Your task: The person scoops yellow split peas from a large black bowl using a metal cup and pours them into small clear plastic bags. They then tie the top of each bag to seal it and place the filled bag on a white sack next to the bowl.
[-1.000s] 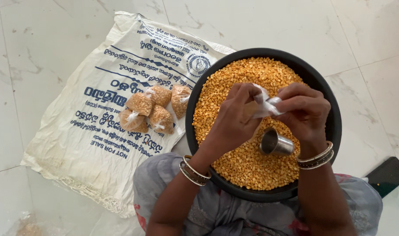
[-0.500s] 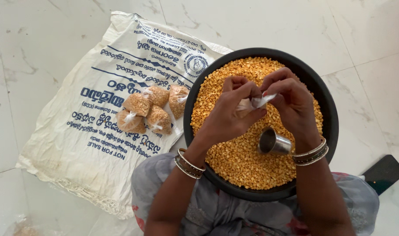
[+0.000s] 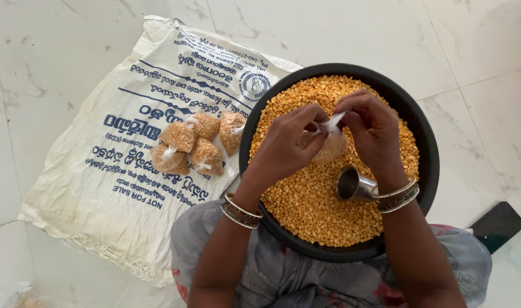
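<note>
Five tied packets (image 3: pixel 196 147) of yellow split lentils already lie in a cluster on the white printed sack (image 3: pixel 101 171) spread over the floor, just beside the big black pan (image 3: pixel 426 165). From where I watch, that is the finished part of the work. A sixth one is in hand: a small clear bag (image 3: pixel 332 144), filled with lentils, hangs over the middle of the pan, held up between both hands. My left hand (image 3: pixel 286 145) is clenched around the bag's gathered neck from the left side, fingers curled tight. My right hand (image 3: pixel 371 128) pinches the loose plastic top of the same bag, which sticks up between the two hands. I judge the bag is filled and its neck is being closed, with the knot not yet finished; I cannot see the knot itself behind the fingers.

A small steel cup (image 3: pixel 353 185) lies tipped on its side on the lentils (image 3: pixel 312 205), just below the right wrist, touching neither hand. The pan is heaped nearly to the rim, so by my reckoning far more is left to pack than has been packed. A dark flat object (image 3: pixel 497 225) rests on the floor tiles to the right, apart from everything.
</note>
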